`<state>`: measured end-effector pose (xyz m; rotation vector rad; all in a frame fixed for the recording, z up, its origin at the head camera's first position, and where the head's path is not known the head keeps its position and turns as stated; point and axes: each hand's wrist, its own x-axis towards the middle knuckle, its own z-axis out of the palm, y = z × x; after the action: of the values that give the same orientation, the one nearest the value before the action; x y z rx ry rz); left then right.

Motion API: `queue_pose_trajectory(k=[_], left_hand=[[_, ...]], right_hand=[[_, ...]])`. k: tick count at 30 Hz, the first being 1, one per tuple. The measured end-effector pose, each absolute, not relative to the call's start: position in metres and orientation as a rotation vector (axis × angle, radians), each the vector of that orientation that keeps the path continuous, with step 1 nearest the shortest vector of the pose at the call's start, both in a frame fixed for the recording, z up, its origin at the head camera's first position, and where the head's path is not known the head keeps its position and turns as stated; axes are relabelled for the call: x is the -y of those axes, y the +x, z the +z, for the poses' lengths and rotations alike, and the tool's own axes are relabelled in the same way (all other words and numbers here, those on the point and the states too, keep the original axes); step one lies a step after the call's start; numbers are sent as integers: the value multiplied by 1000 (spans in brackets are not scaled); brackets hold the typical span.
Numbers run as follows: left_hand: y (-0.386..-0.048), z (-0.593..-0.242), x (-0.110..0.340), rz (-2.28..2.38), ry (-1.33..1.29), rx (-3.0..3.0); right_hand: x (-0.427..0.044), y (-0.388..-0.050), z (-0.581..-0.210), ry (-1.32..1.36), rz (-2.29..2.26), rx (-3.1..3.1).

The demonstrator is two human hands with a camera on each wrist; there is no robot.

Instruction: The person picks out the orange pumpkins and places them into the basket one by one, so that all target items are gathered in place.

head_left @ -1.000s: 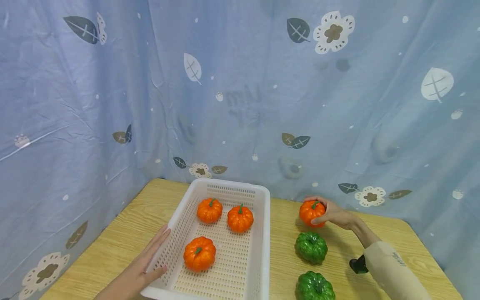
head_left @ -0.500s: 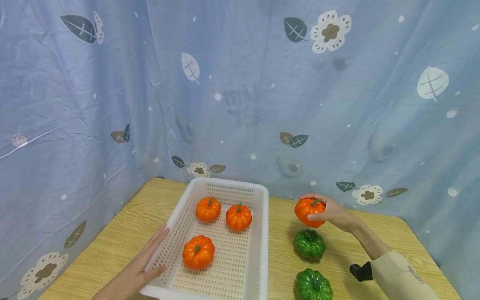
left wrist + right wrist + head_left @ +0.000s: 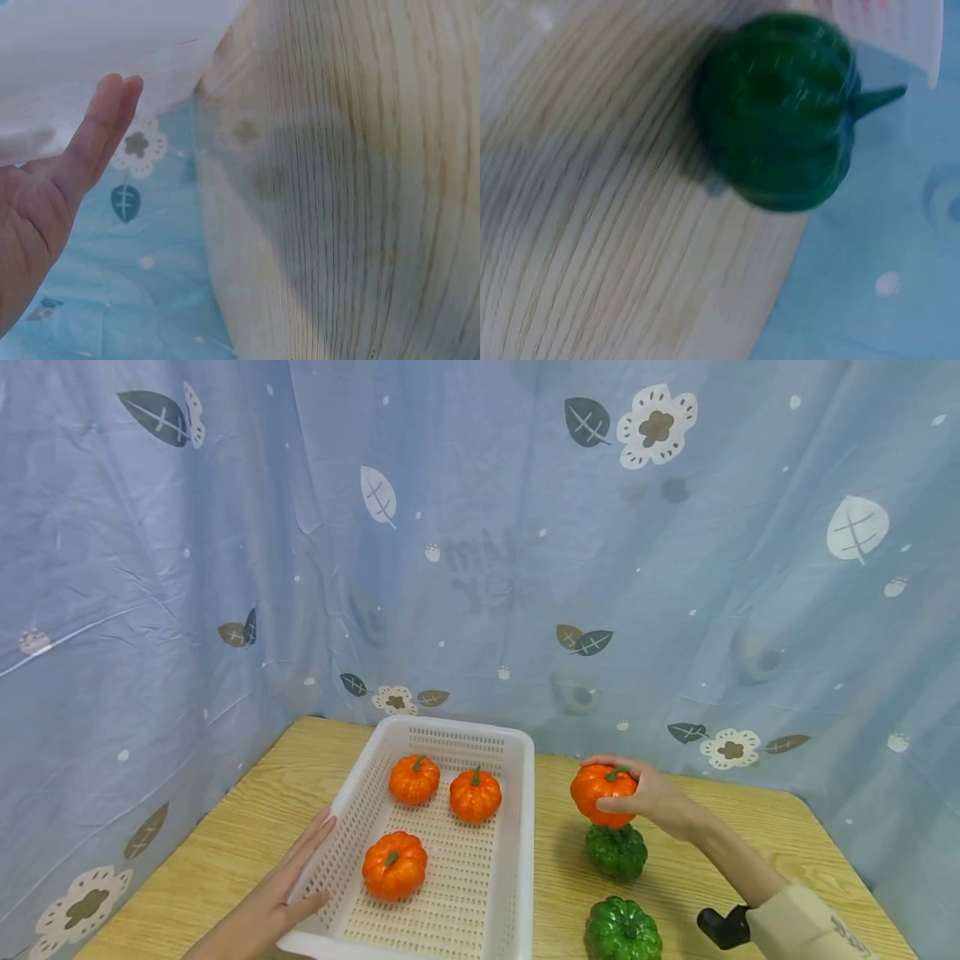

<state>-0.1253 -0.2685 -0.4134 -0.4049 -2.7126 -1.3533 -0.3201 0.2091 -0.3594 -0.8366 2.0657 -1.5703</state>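
Observation:
My right hand (image 3: 660, 797) grips an orange toy pumpkin (image 3: 596, 793) with a green stem, thumb on its near side and fingers over its back. It is held above the table, partly covering a green pumpkin (image 3: 617, 853). That green pumpkin (image 3: 780, 112), stem included, looms large in the right wrist view. A white perforated plastic basket (image 3: 523, 843) holds three orange pumpkins (image 3: 394, 866). Against its left wall lies my left hand (image 3: 281, 893), fingers straight along the outside and thumb over the rim. The left wrist view shows these straight fingers (image 3: 97, 135) beside the basket wall (image 3: 165, 67).
A second green pumpkin (image 3: 624, 929) sits nearer on the wooden table (image 3: 720, 852), right of the basket. Blue patterned curtain (image 3: 480, 568) hangs behind and to the left of the table. A black object (image 3: 723, 928) is at the right sleeve.
My right hand has lifted the orange pumpkin off the table and carried it left toward the basket. The left hand stays at the basket's left wall.

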Motion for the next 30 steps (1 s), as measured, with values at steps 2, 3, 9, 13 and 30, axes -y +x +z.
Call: queue_pose_trajectory(k=[2, 3, 9, 13, 30], left_hand=[[-124, -415, 269, -1361, -432, 2701], [-124, -416, 269, -1360, -445, 2696], [-122, -416, 269, -1370, -440, 2699], [-123, -414, 268, -1370, -424, 2690], [-125, -415, 271, -1285, -495, 2669]], right_hand=[[-205, -314, -358, -820, -1567, -2058], [-203, -310, -356, -814, -1565, -2053], [-193, -291, -349, -785, -1546, -2045], [-188, -282, -345, -770, -1552, -2015], [-177, -241, -329, -842, -1640, -1830]])
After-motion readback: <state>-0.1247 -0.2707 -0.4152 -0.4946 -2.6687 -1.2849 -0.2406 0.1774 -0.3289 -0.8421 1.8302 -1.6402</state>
